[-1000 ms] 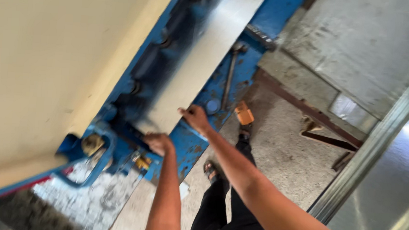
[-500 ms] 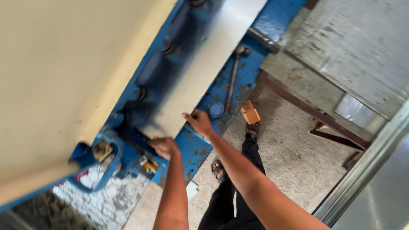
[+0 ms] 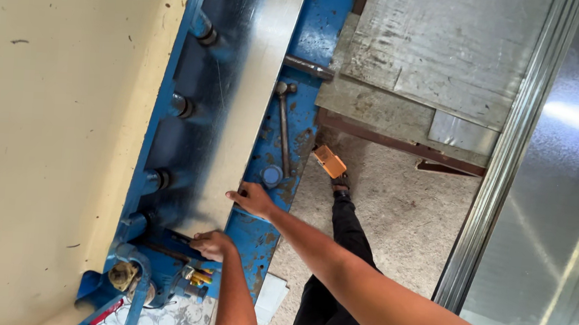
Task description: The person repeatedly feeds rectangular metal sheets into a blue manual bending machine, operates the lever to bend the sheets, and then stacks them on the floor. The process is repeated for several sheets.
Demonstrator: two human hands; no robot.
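Blue machine bed (image 3: 306,116): sheet-metal strip (image 3: 246,105), both hands (image 3: 253,199).

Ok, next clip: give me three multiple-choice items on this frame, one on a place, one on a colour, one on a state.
1. Where does the hammer lie?
A. on the blue machine bed, right of the metal sheet
B. on the floor by the foot
C. in the right hand

2. What colour is the small block just above the person's foot?
A. green
B. orange
C. white

3. How does the right hand stand to the metal sheet?
A. hanging well clear of it
B. resting at its near right edge
C. lifting it high off the machine

Answers:
1 A: the hammer rests on the blue machine bed beside the sheet.
2 B: the block is plainly orange.
3 B: the right hand's fingers sit at the sheet's edge, while the left hand is at its near end.
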